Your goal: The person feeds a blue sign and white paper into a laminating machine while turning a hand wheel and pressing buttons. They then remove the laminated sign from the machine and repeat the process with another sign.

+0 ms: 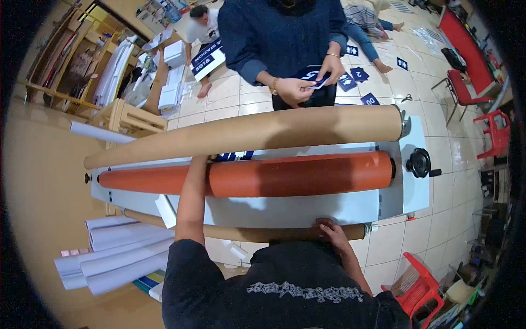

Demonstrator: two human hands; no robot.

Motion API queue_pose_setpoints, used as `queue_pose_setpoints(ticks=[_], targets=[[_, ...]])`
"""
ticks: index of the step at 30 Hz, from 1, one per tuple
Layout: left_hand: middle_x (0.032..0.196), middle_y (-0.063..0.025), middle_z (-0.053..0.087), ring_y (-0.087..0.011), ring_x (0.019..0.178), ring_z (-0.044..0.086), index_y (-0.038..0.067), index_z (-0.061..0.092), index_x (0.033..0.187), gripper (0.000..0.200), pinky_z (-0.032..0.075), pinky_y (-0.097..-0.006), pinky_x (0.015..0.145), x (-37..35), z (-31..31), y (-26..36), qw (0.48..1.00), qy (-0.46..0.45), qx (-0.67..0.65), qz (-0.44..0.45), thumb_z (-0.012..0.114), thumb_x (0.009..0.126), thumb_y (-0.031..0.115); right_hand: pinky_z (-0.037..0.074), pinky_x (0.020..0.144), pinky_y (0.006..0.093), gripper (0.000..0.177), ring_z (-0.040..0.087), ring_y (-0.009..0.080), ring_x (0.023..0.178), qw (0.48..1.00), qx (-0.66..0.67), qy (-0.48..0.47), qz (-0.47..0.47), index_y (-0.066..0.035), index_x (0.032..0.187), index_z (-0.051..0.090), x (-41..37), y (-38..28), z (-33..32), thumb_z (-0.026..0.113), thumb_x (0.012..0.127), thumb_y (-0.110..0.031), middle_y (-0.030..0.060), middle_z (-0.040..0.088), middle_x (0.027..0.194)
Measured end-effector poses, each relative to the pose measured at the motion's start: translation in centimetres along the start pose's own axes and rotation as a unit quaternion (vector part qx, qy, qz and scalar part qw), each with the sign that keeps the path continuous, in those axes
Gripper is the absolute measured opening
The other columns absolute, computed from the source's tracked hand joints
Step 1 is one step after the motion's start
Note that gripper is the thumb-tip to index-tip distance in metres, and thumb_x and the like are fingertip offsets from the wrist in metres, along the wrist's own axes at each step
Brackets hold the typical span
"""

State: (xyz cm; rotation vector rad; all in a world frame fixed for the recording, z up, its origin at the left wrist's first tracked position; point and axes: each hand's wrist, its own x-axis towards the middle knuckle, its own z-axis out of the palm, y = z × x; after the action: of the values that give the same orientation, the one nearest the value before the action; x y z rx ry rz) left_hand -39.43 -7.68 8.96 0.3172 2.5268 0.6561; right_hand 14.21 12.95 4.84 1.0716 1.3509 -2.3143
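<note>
My left arm reaches across the orange-red roller (307, 174) of a laminating machine. My left hand (206, 158) is mostly hidden between this roller and the brown roll (257, 130) above it, beside dark blue sheets with white print (236, 156). Its fingers do not show clearly. My right hand (331, 230) lies at the near brown roll (255, 234), close to my body, its fingers loosely bent and apart with nothing visible in them. Between the red roller and the near roll runs the machine's pale grey bed (285, 211).
Opposite, a person in dark blue (285, 44) handles a dark blue sign (315, 77). Another person sits on the floor among printed signs (205, 61). A black hand wheel (419, 163) sticks out at right. White rolls (126, 247) lie at left; red chairs (419, 285) stand at right.
</note>
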Motion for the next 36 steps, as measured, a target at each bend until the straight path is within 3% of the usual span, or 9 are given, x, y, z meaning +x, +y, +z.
queue_pose_setpoints(ticks=[6,15,18,20,24,26,31,33,36], targets=[[0.122,-0.0166,0.059,-0.0217,0.104,0.059,-0.004,0.051,0.13,0.048,0.045,-0.033,0.092,-1.0,0.8,0.8,0.999,-0.025,0.023,0.019,0.058,0.095,0.027,0.049,0.091,0.0321,0.038,0.061,0.02,0.106,0.999,0.033,-0.005,-0.033,0.002,0.128,0.057,1.4,1.3,-0.7,0.06,0.097,-0.02,0.0114,0.064,0.118],[0.13,-0.0183,0.055,-0.0237,0.112,0.057,-0.003,0.046,0.136,0.053,0.043,-0.0345,0.097,-0.6,0.4,1.2,0.996,-0.061,0.055,0.046,0.057,0.096,0.031,0.048,0.091,0.0317,0.033,0.06,0.0191,0.106,0.998,-0.046,0.029,-0.03,-0.002,0.125,0.06,0.3,0.6,-0.8,0.057,0.098,-0.021,0.0085,0.065,0.113],[0.133,-0.0188,0.054,-0.0243,0.114,0.056,-0.003,0.045,0.138,0.055,0.043,-0.035,0.099,-0.4,0.4,1.6,0.993,-0.075,0.068,0.066,0.057,0.097,0.032,0.048,0.088,0.0296,0.031,0.06,0.0164,0.1,0.987,-0.136,-0.032,-0.074,-0.001,0.121,0.063,-0.9,-1.1,-1.2,0.06,0.098,-0.022,0.0079,0.066,0.112],[0.134,-0.0192,0.053,-0.0248,0.116,0.056,-0.003,0.044,0.139,0.056,0.042,-0.0353,0.1,-0.9,0.2,1.8,0.989,-0.086,0.079,0.087,0.057,0.097,0.032,0.047,0.09,0.0303,0.029,0.06,0.0163,0.101,0.977,-0.173,-0.05,-0.115,-0.003,0.119,0.064,-3.9,-7.3,0.8,0.06,0.098,-0.021,0.0074,0.067,0.11],[0.138,-0.02,0.051,-0.0256,0.119,0.055,-0.002,0.041,0.142,0.059,0.041,-0.036,0.102,-4.2,-0.1,0.8,0.976,-0.099,0.099,0.168,0.057,0.098,0.034,0.047,0.092,0.0313,0.026,0.06,0.0149,0.104,0.936,-0.182,0.015,-0.302,-0.002,0.117,0.063,-6.6,-15.5,1.6,0.061,0.095,-0.015,0.0084,0.068,0.11],[0.14,-0.0203,0.05,-0.0261,0.121,0.055,-0.002,0.04,0.143,0.06,0.041,-0.0363,0.104,-7.7,-0.9,0.4,0.976,-0.072,0.074,0.193,0.056,0.098,0.035,0.046,0.093,0.0311,0.026,0.06,0.0154,0.104,0.896,-0.197,0.05,-0.396,-0.001,0.116,0.063,-7.6,-19.2,1.8,0.061,0.094,-0.015,0.0078,0.069,0.108],[0.137,-0.023,0.052,-0.0282,0.126,0.052,-0.004,0.047,0.138,0.057,0.039,-0.0385,0.105,-19.2,-2.2,0.9,0.982,0.016,-0.114,0.15,0.056,0.098,0.036,0.047,0.091,0.029,0.026,0.062,0.0145,0.101,0.852,-0.206,0.121,-0.467,0.001,0.114,0.065,-7.2,-25.6,1.2,0.06,0.096,-0.017,0.0068,0.07,0.104],[0.133,-0.0211,0.056,-0.0292,0.124,0.054,-0.003,0.05,0.135,0.05,0.04,-0.0385,0.104,-21.5,-1.6,-1.7,0.954,0.2,-0.073,0.211,0.055,0.099,0.031,0.048,0.089,0.0294,0.026,0.063,0.0142,0.097,0.836,-0.234,0.146,-0.475,0.002,0.114,0.067,-6.7,-28.7,1.6,0.06,0.096,-0.015,0.0074,0.071,0.103],[0.127,-0.0179,0.061,-0.0265,0.12,0.057,-0.002,0.057,0.129,0.039,0.041,-0.0373,0.104,-26.7,0.4,-2.5,0.909,0.292,-0.216,0.205,0.057,0.098,0.022,0.05,0.079,0.0242,0.026,0.064,0.0108,0.087,0.757,-0.329,0.199,-0.529,0.0,0.112,0.071,-4.6,-33.0,1.7,0.062,0.095,-0.017,0.0085,0.072,0.098]])
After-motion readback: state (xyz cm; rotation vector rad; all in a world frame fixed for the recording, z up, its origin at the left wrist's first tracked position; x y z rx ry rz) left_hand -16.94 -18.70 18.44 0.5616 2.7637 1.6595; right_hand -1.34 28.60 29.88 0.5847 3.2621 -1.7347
